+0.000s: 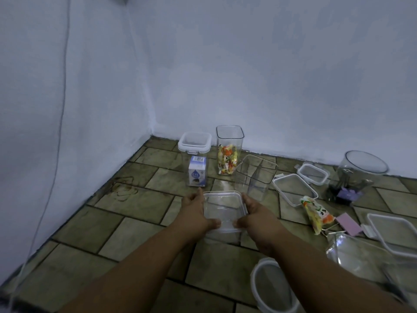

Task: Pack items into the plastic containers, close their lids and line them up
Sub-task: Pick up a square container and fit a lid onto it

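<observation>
Clear plastic sits between both hands: a low square container (223, 211), open-topped and empty, in the middle of the tiled floor (90, 233). The left hand (194, 211) grasps its left wall and the right hand (253, 213) its right wall, with fingers laid along the sides and thumbs hooked over the near edge. Whether it rests on the tiles or is held just off them, I cannot tell.

Farther off, by the blue wall (248, 75), stands a lidded container (195, 145) with a blue-and-white carton (197, 173) inside. Just right of it is a tall open container (230, 136) holding an orange-and-yellow snack packet (226, 160). An empty container (256, 175) stands a little nearer, just right of that.

To the right a large loose lid (294, 188) and a smaller lid (312, 172) lie on the tiles. Nearer than these lies a second snack packet (316, 213). At the far right is a round tub (361, 168) with dark and purple things in its bottom. A round lid (270, 288) lies nearest, by the right forearm.
</observation>
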